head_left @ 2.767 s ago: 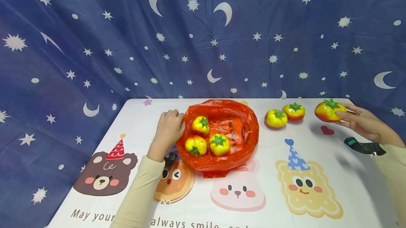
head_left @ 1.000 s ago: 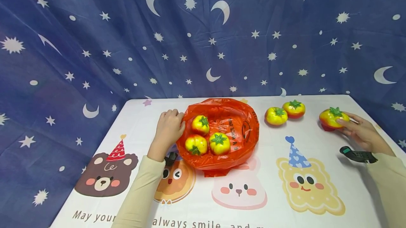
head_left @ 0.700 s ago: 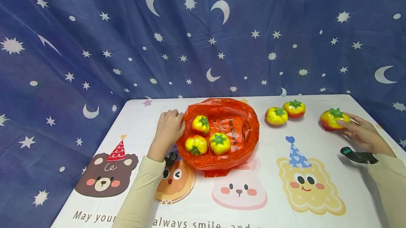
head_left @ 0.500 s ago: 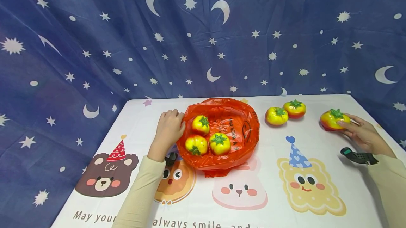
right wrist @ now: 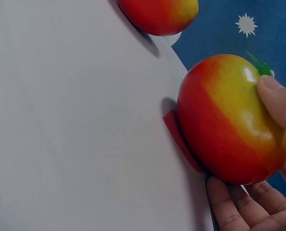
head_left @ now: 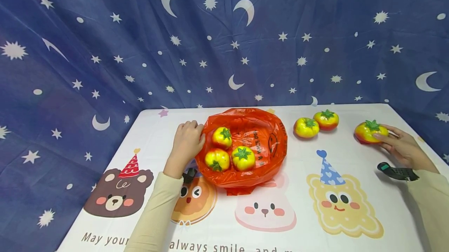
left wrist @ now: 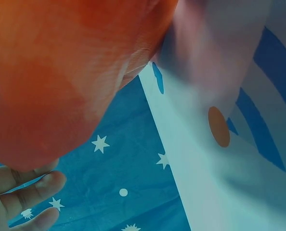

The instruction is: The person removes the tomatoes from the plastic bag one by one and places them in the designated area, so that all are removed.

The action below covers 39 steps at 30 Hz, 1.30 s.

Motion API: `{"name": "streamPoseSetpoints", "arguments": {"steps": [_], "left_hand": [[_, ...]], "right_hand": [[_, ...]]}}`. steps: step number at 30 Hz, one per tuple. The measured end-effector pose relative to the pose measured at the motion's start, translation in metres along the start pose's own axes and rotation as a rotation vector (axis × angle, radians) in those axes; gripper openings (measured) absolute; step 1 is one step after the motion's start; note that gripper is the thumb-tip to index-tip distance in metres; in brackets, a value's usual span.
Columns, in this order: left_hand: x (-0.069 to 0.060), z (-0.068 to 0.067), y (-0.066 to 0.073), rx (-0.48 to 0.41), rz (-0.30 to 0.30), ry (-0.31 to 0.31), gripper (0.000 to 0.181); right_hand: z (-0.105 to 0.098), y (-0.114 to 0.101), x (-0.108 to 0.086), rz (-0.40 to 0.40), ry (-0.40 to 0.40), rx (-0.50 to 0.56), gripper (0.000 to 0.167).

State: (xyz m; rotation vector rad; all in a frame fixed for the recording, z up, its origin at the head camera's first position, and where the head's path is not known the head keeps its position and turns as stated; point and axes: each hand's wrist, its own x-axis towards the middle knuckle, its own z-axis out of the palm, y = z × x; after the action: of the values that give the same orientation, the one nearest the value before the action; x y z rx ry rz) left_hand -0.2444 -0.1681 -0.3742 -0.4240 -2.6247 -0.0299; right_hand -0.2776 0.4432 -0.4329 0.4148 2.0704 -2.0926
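Around the left rim of a red plastic-lined bowl (head_left: 270,174), the left hand (head_left: 187,141) has its fingers at the edge; in the left wrist view its fingers (left wrist: 32,192) touch the underside of the red plastic (left wrist: 46,86). Three yellow-red tomatoes lie inside, one of them (head_left: 243,158) nearest the middle. At the far right the right hand (head_left: 407,148) holds a tomato (head_left: 368,132) low at the table. The right wrist view shows thumb and fingers either side of that tomato (right wrist: 225,125). Two more tomatoes (head_left: 306,127) (head_left: 326,120) stand side by side between bowl and right hand.
A white tablecloth (head_left: 280,213) printed with cartoon faces and lettering covers the table. Behind it hangs a blue curtain (head_left: 196,30) with moons and stars. A black device (head_left: 398,172) sits at the right wrist, another (head_left: 189,175) at the left.
Since the earliest frame the right hand has lowered its tomato to the tabletop, and still grips it. Over the last second the hands and tomatoes hold almost still, with a slight shift of the view.
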Motion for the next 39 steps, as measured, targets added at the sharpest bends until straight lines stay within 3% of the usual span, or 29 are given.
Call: {"name": "streamPoseSetpoints", "arguments": {"steps": [6, 9, 12, 15, 17, 23, 39], "left_hand": [[0.0004, -0.0026, -0.0004, 0.007, -0.005, -0.004, 0.014], [0.0005, -0.0016, -0.0001, 0.007, 0.000, -0.006, 0.015], [0.0007, -0.0002, 0.0004, 0.008, 0.001, -0.001, 0.015], [0.0012, 0.0004, 0.0007, 0.008, -0.001, 0.003, 0.015], [0.0010, 0.0004, 0.0007, 0.008, -0.003, 0.004, 0.015], [0.0002, 0.0003, 0.0007, 0.007, -0.003, 0.005, 0.015], [0.0005, -0.0002, 0.0010, 0.001, -0.003, 0.010, 0.015]], "right_hand": [[-0.0005, 0.0010, 0.0038, -0.042, -0.015, -0.037, 0.043], [-0.0022, 0.0029, 0.0039, -0.047, 0.016, -0.141, 0.066], [-0.0044, 0.0037, 0.0036, -0.029, 0.021, -0.139, 0.082], [-0.0050, 0.0042, 0.0041, -0.042, -0.008, -0.071, 0.067], [-0.0046, 0.0047, 0.0043, -0.048, -0.016, -0.027, 0.066], [-0.0053, 0.0044, 0.0028, -0.028, -0.010, -0.094, 0.095], [-0.0077, 0.0034, 0.0029, -0.025, 0.036, -0.076, 0.089]]}}
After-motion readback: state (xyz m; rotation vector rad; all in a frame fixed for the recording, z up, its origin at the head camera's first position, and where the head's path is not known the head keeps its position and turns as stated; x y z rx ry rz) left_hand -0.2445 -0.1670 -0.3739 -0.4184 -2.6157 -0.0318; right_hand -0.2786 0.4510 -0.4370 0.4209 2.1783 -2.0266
